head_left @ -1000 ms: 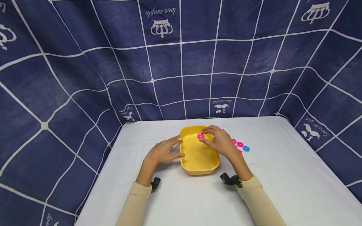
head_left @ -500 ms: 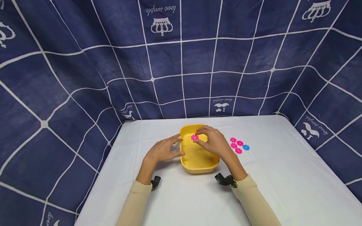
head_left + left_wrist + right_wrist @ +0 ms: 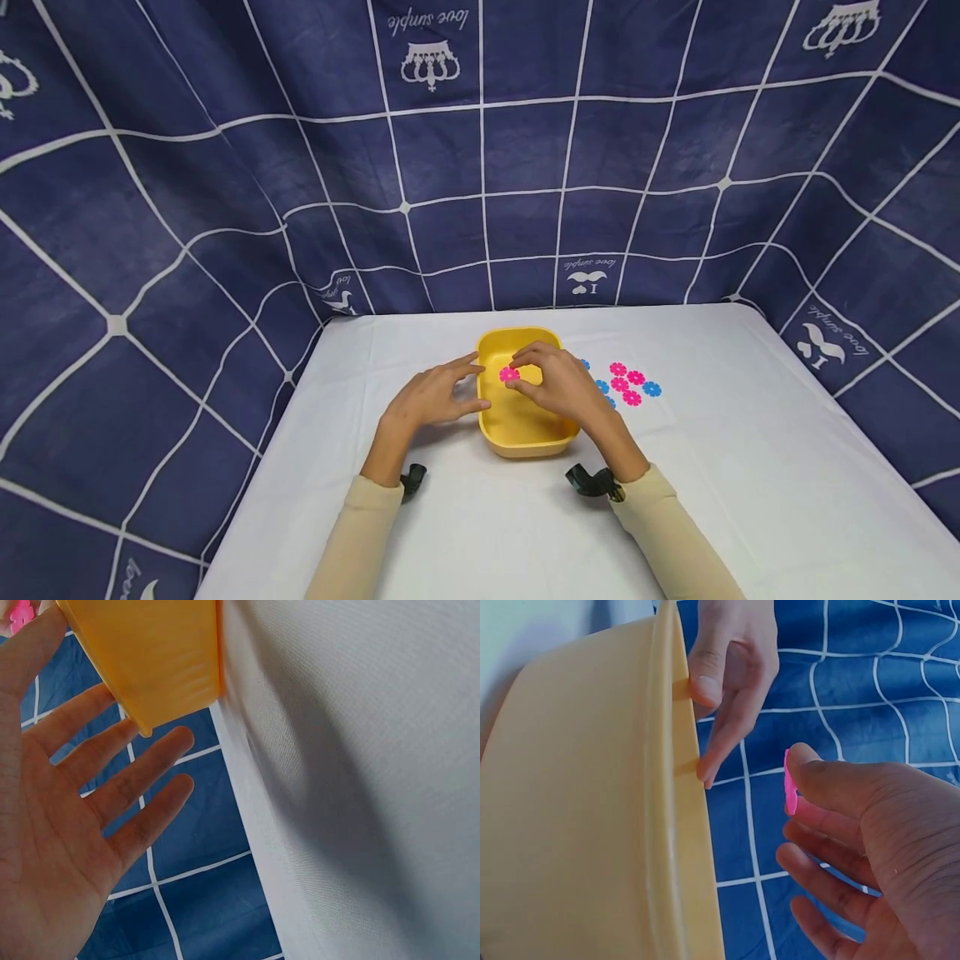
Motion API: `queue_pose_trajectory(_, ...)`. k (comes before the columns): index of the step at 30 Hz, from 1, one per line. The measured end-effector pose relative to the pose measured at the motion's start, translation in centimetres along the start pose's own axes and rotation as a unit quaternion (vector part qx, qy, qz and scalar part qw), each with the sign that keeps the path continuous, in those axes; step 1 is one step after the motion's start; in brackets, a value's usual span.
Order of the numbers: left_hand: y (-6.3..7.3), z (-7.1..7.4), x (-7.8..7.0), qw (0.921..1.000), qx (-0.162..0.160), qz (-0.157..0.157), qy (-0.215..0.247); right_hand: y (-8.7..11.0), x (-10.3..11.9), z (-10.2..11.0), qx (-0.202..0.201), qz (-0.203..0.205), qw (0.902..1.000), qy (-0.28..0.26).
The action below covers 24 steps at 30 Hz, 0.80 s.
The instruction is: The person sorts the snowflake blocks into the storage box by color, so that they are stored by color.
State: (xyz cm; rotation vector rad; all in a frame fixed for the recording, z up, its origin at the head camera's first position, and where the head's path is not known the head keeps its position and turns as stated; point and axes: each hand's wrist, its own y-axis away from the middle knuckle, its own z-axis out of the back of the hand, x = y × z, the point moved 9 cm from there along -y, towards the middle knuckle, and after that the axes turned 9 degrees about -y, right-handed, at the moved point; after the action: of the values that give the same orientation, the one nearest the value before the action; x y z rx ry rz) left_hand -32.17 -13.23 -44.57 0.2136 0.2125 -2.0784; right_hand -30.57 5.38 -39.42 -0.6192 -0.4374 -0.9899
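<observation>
Over the inside of a yellow rectangular tub, my right hand pinches a pink flower-shaped disc between thumb and index finger. The right wrist view shows that disc edge-on at the thumb tip, while the other fingers lie loosely bent. At the tub's left side is my left hand, its spread, mostly straight fingers and thumb at the rim. From the left wrist view, the thumb and upper fingers of that hand meet the tub's edge, and the two lowest fingers extend past its corner.
Right of the tub, several pink discs and blue discs lie on the white tablecloth; the right hand partly hides some blue ones. A dark blue gridded curtain surrounds the table's back and sides.
My right hand has moved left with the pink disc, farther over the tub. Blue discs behind that hand have come into sight. The left hand has stayed at the rim.
</observation>
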Motion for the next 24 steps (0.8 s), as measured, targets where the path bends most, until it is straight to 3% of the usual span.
queue_pose_trajectory(10, -0.1, 0.0, 0.0, 1.0000, 0.001, -0.004, 0.001, 0.1, -0.4, -0.2, 0.006, -0.005, 1.0000, -0.003)
queue_pose_trajectory(24, -0.1, 0.1, 0.2, 1.0000, 0.005, -0.003, -0.001, -1.9, 1.1, -0.4, 0.106, 0.060, 0.9914, 0.048)
